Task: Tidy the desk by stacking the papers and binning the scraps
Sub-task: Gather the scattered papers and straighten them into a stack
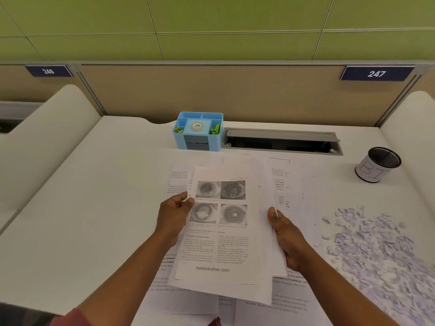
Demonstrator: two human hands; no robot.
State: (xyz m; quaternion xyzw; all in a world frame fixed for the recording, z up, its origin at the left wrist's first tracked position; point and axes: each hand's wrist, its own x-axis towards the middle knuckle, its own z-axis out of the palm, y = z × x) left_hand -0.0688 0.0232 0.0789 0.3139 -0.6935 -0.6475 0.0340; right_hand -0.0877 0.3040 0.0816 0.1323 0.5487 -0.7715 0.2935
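The left hand [175, 215] is pinching the left edge of a flat sheaf of printed papers [221, 231], thumb on top, above the smooth white worktop [94, 184]. More sheets are lying spread beneath it. The right hand [286, 238] is gripping the sheaf's right edge, fingers curled under. Further right, torn pale scraps [376, 250] are lying heaped, near a round black mesh bin [377, 165].

papers [219, 241]: white, black print, grey photos
scraps [381, 250]: pale lilac-white
organiser [200, 140]: light blue (grey drawers)
bin [376, 164]: black mesh
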